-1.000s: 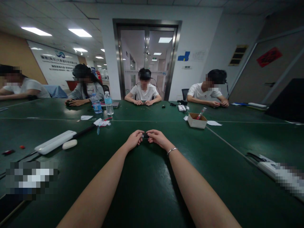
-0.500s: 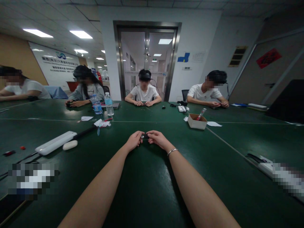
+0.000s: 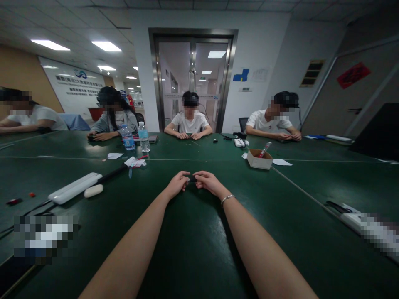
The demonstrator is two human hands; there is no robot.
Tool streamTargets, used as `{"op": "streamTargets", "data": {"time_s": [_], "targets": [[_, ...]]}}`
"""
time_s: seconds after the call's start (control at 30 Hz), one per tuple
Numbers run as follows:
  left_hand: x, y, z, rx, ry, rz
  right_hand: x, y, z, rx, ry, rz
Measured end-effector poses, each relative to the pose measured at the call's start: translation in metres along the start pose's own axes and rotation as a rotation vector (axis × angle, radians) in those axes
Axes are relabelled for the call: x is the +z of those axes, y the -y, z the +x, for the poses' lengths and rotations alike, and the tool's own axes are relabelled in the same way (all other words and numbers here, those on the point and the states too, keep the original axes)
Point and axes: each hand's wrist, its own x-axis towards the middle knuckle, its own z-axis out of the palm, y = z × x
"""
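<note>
Both of my hands meet over the middle of the green table [image 3: 193, 232]. A small dark object [image 3: 192, 180] with a shiny end lies between them, too small to name. My left hand [image 3: 178, 185] pinches its shiny left end with bent fingers. On the other side my right hand [image 3: 208, 182] is closed round the dark end, a silver bracelet on its wrist. The fingers cover most of the object.
A small box [image 3: 259, 159] with a red tool stands beyond my right hand. Two bottles [image 3: 144, 139] and papers [image 3: 135, 162] are at the back left. A white device [image 3: 75, 188] and a white oval case [image 3: 93, 191] lie left. Several people sit across the table.
My left fingers have shifted slightly on the shiny end, and less of it shows. The right hand keeps its hold.
</note>
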Motion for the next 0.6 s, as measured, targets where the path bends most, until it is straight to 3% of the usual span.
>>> {"op": "streamTargets", "data": {"time_s": [0.33, 0.6], "targets": [[-0.0014, 0.0021, -0.0006, 0.046, 0.025, 0.024, -0.0007, 0.0007, 0.0000, 0.011, 0.001, 0.007], [0.0009, -0.0024, -0.0023, 0.061, -0.030, -0.038, -0.0014, 0.0003, -0.0012, -0.002, 0.019, -0.012]]}}
